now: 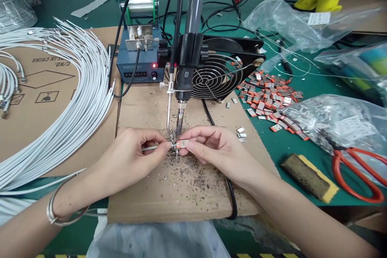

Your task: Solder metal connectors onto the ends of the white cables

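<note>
My left hand [167,147] was closed on a white cable [149,148], thumb and finger pinched together near its end. My right hand [186,144] was clamped on a small connector [184,143], metal with an orange part, and held it level against the cable end. Both were just below the tip of the soldering iron [180,117], which stood nearly upright, with a thin bent metal tube [169,111] beside it. I cannot tell if the tip was touching the connector.

Under my hands lay a cardboard sheet [145,197], which reached the near edge of the green surface [256,141]; dark crumbs and metal bits were scattered on its middle. Toward the far edge stood a blue box [121,58] with a red light, a solder spool [141,6] above and behind it, and a black fan [208,78] to the right of the iron. Many white cables [93,68] curved along the left side. A pile of orange and silver connectors [269,100] lay right of the fan. Near the right edge were a worn sponge [308,175] and scissors [340,169] with red handles.
</note>
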Motion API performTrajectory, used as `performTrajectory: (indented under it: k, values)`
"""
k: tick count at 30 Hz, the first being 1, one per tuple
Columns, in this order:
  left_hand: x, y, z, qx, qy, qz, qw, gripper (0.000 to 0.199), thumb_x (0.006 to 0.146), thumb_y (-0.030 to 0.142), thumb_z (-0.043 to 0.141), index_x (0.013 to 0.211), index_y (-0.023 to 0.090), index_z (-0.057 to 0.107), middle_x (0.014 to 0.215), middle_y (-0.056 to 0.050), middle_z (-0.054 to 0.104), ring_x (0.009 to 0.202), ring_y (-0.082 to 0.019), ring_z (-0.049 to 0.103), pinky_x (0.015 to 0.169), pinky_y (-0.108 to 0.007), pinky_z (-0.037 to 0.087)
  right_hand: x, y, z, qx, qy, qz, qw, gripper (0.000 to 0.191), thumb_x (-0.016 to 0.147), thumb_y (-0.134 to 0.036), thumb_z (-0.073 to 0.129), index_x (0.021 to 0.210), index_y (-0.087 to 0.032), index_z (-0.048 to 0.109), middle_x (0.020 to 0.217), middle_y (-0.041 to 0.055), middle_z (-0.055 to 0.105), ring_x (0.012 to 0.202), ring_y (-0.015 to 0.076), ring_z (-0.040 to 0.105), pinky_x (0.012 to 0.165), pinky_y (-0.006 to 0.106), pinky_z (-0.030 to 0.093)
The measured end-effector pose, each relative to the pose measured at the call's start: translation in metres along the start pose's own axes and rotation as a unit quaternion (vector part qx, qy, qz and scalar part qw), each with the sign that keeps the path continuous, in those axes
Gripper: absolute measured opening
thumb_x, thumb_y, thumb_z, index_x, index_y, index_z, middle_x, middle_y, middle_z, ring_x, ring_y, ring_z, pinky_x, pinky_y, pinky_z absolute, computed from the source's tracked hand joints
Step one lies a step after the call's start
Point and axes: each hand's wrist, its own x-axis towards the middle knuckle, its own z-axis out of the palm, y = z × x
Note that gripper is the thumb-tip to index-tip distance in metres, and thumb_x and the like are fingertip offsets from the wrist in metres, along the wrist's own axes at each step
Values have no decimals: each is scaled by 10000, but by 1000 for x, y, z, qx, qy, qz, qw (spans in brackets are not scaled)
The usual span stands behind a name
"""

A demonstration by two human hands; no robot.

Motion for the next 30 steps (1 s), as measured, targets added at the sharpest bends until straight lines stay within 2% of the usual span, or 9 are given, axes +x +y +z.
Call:
performTrajectory:
  k: [6, 12, 19, 24, 30]
  values:
    - [1, -1, 0, 7, -12, -11, 1000, 220, 853, 298, 477, 776, 205, 661, 657, 33, 642, 554, -90, 502, 477, -186, 351, 0, -1, 0, 14, -8, 2, 1000, 55, 723, -131, 663, 753, -171, 687, 629, -19, 708, 462, 9, 550, 407, 103, 360]
    - [1, -2, 0, 41, -8, -25, 999, 251, 861, 333, 453, 793, 210, 661, 671, 23, 647, 560, -105, 511, 474, -208, 344, 1, -1, 1, -7, 16, 15, 1000, 49, 713, -141, 673, 751, -171, 686, 625, -11, 713, 438, 14, 544, 401, 114, 360]
    - [-2, -1, 0, 32, -2, -20, 999, 271, 862, 341, 448, 840, 186, 669, 707, 2, 661, 570, -109, 521, 474, -203, 350, -1, -2, 1, -18, 13, 15, 1000, 73, 697, -203, 696, 760, -169, 681, 655, 12, 716, 586, 88, 645, 498, 162, 453]
    - [-3, -2, 1, 31, 6, -19, 999, 261, 861, 327, 455, 836, 180, 668, 678, 5, 649, 529, -99, 479, 450, -204, 325, -1, -2, 1, -13, 17, 21, 1000, 91, 681, -223, 716, 749, -173, 679, 658, 11, 713, 630, 99, 660, 596, 181, 500]
    - [0, 5, -1, 34, -7, -32, 999, 245, 849, 295, 464, 807, 168, 669, 683, -7, 658, 532, -102, 486, 468, -210, 341, 1, 0, 1, 6, 7, 22, 1000, 77, 677, -193, 717, 742, -174, 680, 647, 1, 711, 600, 83, 652, 589, 164, 504]
